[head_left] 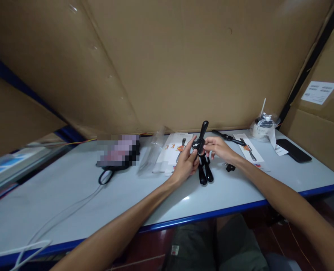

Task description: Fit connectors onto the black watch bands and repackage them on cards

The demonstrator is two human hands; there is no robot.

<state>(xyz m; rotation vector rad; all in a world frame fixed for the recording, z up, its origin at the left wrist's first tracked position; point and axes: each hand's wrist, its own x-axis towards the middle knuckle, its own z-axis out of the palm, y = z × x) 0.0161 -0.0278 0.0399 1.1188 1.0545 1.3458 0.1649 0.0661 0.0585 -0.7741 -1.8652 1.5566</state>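
A person worked bare-handed at a pale grey, blue-edged table (161, 203), holding a glossy black tool with a flat body and a smooth, rounded handle (204, 130) just above the tabletop, its handle tilted up and away. The left hand (186, 160) was closed around the body's left and near side, thumb laid over the face, carrying the piece. The right hand (216, 146) had its fingers bent, tips touching the body's right side; whether they pinched some small part could not be told. The tool appeared stiff and solid, probably metal, with enough heft to feel but light enough for one hand. Its shiny coating looked likely to slip under a damp palm, and the tapered handle to roll within loose fingers, so the broad, flat body seemed the surer place to take hold, with the handle a good second grip. Breakage looked unlikely; scuffs to the gloss seemed the greater risk. Below the hands lay a pair of glossy black, rounded handles (205, 175), side by side, with a small black piece (230, 168) to their right. White printed cards (171, 148) and a clear plastic bag (150, 154) lay to the left, while a slender black tool (227, 136) rested farther back at right.
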